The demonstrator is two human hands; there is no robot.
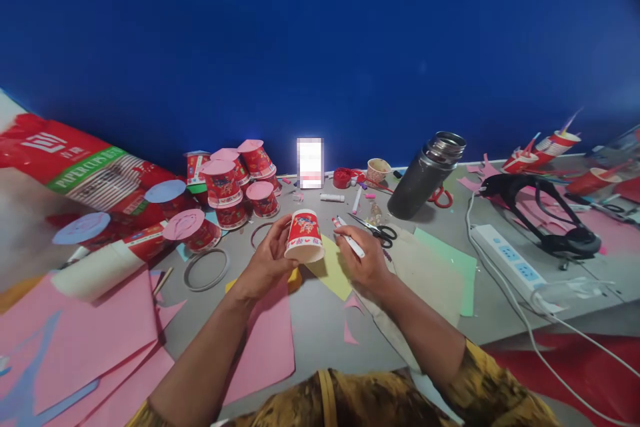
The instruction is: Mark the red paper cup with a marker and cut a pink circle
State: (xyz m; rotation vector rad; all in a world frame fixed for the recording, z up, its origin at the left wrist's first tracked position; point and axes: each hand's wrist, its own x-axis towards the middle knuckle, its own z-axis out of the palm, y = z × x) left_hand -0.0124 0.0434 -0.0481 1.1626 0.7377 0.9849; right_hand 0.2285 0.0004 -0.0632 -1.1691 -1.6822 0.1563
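My left hand [269, 260] is closed round a red and white paper cup [304, 235], held tilted with its open mouth toward me above the grey table [320, 320]. My right hand [361, 260] is closed on a white marker with a red cap [349, 237], just right of the cup. A yellow paper sheet [334, 272] lies under both hands. Black scissors [377, 229] rest a little beyond my right hand.
Several upturned red cups [227, 183] topped with pink and blue discs stand at the back left. Pink paper sheets [95, 333] cover the near left. A dark flask [425, 175] lies behind. A white power strip [510, 260] with cables and a black headset [545, 213] sit at the right.
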